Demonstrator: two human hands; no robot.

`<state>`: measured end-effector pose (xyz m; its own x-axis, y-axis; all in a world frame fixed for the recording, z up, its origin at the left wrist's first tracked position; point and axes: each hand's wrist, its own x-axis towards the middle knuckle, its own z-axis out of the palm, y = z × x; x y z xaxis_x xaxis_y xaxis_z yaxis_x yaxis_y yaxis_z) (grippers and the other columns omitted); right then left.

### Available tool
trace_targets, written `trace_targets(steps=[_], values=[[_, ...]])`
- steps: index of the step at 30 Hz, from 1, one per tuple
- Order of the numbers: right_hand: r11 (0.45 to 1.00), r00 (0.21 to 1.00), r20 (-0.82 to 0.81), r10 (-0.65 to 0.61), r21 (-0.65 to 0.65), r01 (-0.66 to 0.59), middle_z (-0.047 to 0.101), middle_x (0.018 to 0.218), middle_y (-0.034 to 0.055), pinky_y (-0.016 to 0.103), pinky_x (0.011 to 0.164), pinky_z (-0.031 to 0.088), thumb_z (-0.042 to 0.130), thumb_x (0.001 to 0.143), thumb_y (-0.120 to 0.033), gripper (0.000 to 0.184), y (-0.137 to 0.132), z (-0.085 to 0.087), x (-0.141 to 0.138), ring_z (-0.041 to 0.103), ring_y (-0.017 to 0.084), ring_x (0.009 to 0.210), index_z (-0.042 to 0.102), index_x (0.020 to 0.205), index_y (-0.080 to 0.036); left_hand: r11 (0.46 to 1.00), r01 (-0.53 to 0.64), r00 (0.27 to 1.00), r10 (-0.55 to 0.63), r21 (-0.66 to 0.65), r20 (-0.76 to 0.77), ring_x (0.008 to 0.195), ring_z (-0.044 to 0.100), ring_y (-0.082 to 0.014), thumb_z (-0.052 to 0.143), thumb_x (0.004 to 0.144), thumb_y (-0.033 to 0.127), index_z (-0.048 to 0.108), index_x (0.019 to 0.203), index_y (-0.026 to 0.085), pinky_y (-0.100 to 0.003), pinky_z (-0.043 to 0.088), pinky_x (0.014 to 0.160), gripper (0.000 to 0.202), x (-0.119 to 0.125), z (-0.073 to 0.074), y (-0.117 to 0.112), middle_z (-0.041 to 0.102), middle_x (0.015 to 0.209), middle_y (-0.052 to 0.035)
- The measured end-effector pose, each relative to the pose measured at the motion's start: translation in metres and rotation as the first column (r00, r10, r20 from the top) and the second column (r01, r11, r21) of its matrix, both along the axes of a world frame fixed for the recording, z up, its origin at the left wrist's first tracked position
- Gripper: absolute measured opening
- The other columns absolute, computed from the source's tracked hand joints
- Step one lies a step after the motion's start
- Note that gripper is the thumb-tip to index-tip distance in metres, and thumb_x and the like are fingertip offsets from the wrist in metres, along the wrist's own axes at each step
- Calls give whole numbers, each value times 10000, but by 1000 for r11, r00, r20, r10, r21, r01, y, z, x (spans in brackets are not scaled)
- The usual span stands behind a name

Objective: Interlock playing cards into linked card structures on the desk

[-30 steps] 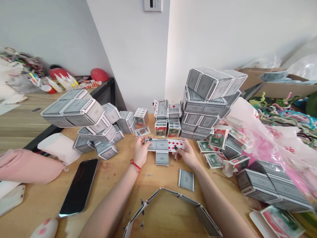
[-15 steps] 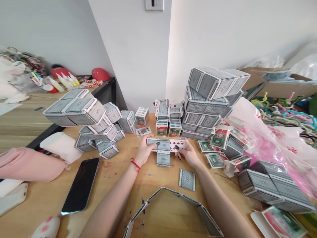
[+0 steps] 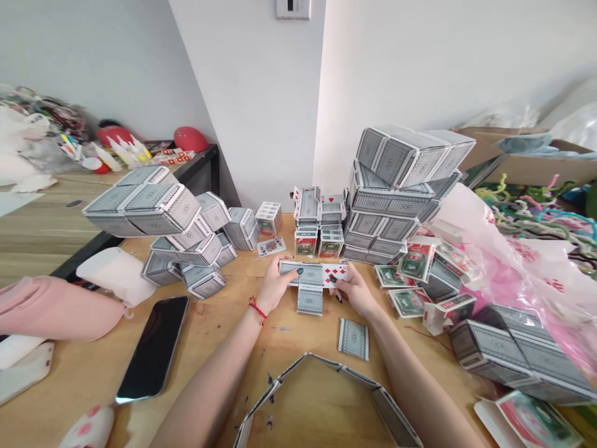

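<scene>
The strip of joined cards (image 3: 313,274) lies with its long axis straight across between the two hands, the left hand (image 3: 275,287) pinched on its grey-backed end and the right hand (image 3: 357,292) on its red-diamond end, seemingly resting on the counter (image 3: 205,330), equally near both.
</scene>
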<state>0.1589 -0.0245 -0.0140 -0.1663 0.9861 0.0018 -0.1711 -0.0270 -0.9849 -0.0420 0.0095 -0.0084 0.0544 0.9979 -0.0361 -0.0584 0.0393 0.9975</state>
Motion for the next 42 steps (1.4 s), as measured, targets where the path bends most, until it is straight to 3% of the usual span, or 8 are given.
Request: trace_targets(steps=[12, 17, 22, 26, 31, 42], values=[[999, 989, 141, -41, 24, 39, 494, 504, -89, 170, 345, 274, 477, 755, -250, 194, -1, -1, -9, 360, 54, 345, 319, 862, -216, 999, 45, 999, -45, -4, -19, 796, 547, -134, 663, 660, 215, 486, 992, 184, -240, 433, 697, 377, 6, -8, -5, 556, 860, -10], [997, 992, 110, -65, 51, 60, 375, 488, -113, 175, 383, 244, 474, 739, -226, 191, -2, 1, -15, 322, 57, 391, 317, 847, -218, 998, 55, 998, -55, -23, -9, 774, 550, -129, 677, 653, 243, 483, 1001, 196, -241, 432, 696, 401, 6, -9, -5, 561, 859, -4], [996, 991, 104, -87, 28, 85, 369, 518, -103, 190, 410, 242, 478, 744, -246, 187, -2, 1, -17, 313, 64, 423, 316, 832, -218, 997, 65, 998, -65, -37, -1, 759, 540, -118, 685, 645, 243, 468, 972, 192, -230, 438, 673, 396, 8, -5, -6, 545, 852, 2], [995, 990, 105, -95, 11, 95, 367, 528, -99, 193, 425, 260, 497, 738, -265, 205, -1, -1, -15, 321, 68, 434, 322, 834, -220, 988, 126, 987, -116, -86, 110, 770, 545, -120, 677, 638, 207, 460, 976, 198, -237, 457, 678, 402, 5, 1, -6, 542, 858, 1], [997, 992, 98, -74, -29, 77, 362, 508, -101, 186, 387, 224, 506, 740, -297, 232, 0, -1, -11, 300, 70, 410, 335, 877, -222, 930, 272, 937, -197, -246, 289, 778, 568, -158, 651, 606, 140, 444, 1019, 214, -309, 506, 656, 468, -1, 8, -4, 550, 863, -14], [998, 996, 82, -33, -46, 37, 368, 561, -88, 169, 378, 213, 523, 749, -318, 279, -3, 7, -10, 307, 59, 433, 355, 950, -221, 950, 151, 972, -91, -274, 217, 674, 575, -136, 637, 551, 101, 427, 867, 200, -241, 480, 545, 392, 6, 4, -2, 541, 759, 16]])
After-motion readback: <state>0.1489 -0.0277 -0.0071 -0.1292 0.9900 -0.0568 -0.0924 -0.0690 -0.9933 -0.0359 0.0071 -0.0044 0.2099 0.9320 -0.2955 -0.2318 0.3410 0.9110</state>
